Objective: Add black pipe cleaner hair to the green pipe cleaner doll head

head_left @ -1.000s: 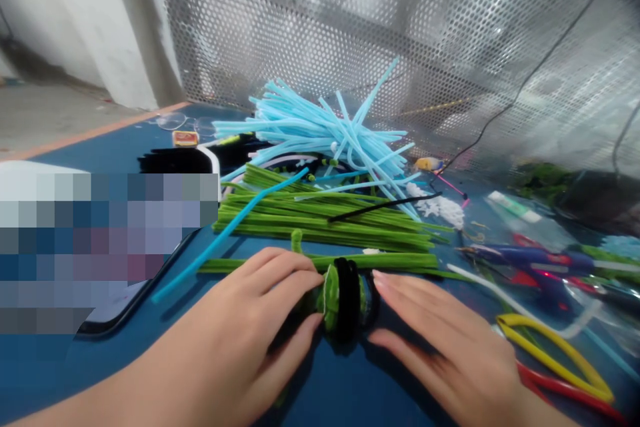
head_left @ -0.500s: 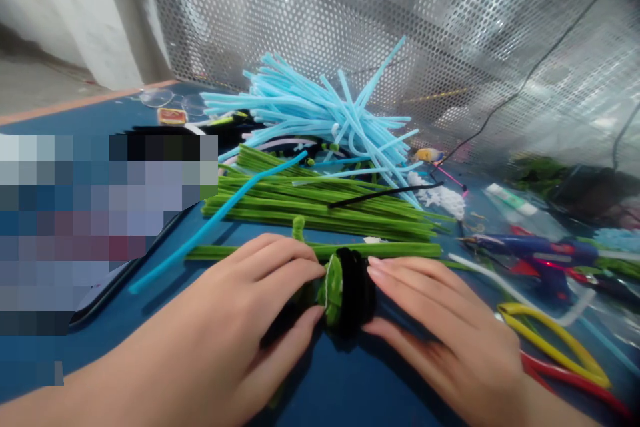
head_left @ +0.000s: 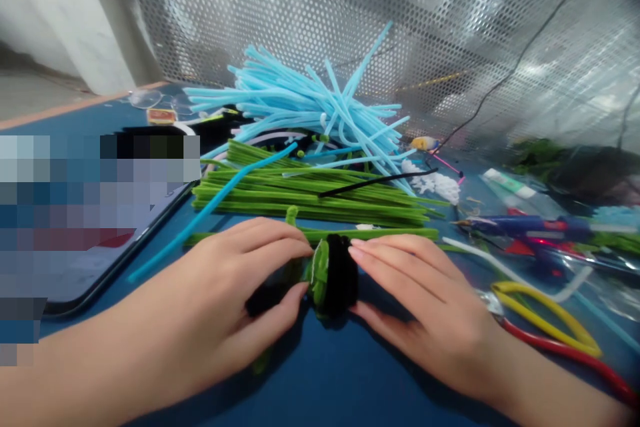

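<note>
Between my two hands is a rounded piece of coiled pipe cleaners [head_left: 341,280], black on its right side and green on its left, with a thin pale line along the green face. My left hand [head_left: 250,293] pinches the green side between thumb and fingers. From the other side, the fingertips and thumb of my right hand [head_left: 425,300] grip the black part. Green pipe-cleaner ends stick out behind and below my left fingers, partly hidden. Just beyond lies a green pipe cleaner strip [head_left: 400,234].
Bundles of green pipe cleaners [head_left: 260,193] and light blue pipe cleaners [head_left: 310,97] lie ahead. A blurred-out device [head_left: 115,260] is at left. On the right are a blue glue gun [head_left: 525,228] and pliers with yellow and red handles [head_left: 550,320]. Perforated metal mesh [head_left: 300,0] stands behind.
The whole view has shifted a little, so everything sits slightly further left and higher. Both hands keep their grip on the coiled piece, which has barely turned.
</note>
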